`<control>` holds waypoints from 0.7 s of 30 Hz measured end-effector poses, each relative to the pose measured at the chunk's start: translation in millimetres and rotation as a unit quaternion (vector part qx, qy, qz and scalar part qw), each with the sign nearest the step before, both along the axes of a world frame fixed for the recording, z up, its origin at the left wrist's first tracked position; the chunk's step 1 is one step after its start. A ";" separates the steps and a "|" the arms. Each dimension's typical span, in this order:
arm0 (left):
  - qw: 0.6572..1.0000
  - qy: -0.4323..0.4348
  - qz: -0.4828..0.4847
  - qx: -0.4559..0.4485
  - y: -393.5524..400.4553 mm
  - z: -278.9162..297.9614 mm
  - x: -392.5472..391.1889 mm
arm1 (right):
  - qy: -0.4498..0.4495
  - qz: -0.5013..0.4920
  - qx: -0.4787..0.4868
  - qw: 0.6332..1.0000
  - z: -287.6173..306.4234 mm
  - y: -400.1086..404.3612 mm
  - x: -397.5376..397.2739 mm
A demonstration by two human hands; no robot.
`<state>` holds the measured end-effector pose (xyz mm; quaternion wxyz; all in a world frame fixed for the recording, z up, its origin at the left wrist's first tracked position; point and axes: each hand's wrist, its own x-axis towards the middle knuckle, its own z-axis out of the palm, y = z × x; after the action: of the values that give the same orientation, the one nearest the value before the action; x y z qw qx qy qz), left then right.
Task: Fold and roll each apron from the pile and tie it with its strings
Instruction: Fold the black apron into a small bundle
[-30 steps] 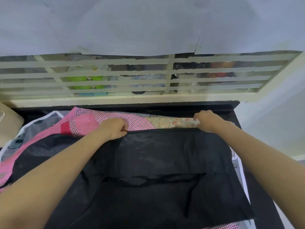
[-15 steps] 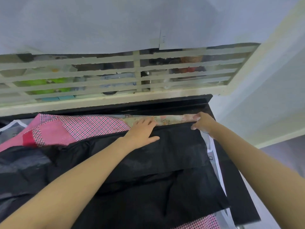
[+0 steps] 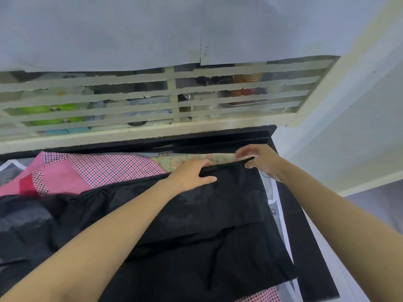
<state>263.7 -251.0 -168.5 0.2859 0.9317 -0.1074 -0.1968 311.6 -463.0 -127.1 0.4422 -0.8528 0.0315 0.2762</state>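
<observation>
Left hand [image 3: 192, 174] presses flat on the black apron [image 3: 207, 214]; right hand [image 3: 260, 161] fingers pinch its far edge.

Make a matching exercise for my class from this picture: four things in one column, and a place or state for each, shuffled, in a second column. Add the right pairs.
Column 1
1. black apron
2. pink checked cloth
3. left hand
4. right hand

Column 2
A. at the far right corner of the black fabric, fingers curled at its edge
B. spread on top, under both forearms
C. lies flat with straight fingers on the far edge of the black fabric
D. shows beyond the black fabric, at the far left

Pairs: 1-B, 2-D, 3-C, 4-A
</observation>
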 end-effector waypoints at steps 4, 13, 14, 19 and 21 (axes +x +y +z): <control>1.000 0.018 -0.013 -0.006 -7.4 2.1 2.6 | 0.034 -0.100 0.068 0.992 3.4 -2.1 3.4; 0.998 0.057 -0.013 -0.021 1.1 5.6 15.0 | -0.062 0.162 -0.173 0.970 -2.6 -1.7 11.5; 0.999 0.049 -0.018 -0.014 -2.2 6.5 16.2 | -0.090 0.181 -0.228 0.952 -3.0 1.3 11.7; 0.999 -0.025 -0.011 0.039 -23.2 11.6 20.1 | -0.194 0.336 -0.374 0.842 1.7 31.6 3.8; 0.999 -0.027 -0.015 0.040 -24.6 10.3 19.5 | -0.190 0.353 -0.346 0.848 1.1 47.1 -0.3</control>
<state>283.2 -275.6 -158.2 0.2421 0.9457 -0.1212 -0.1799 311.2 -415.9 -126.0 -0.0112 -0.9399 -0.2629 0.2178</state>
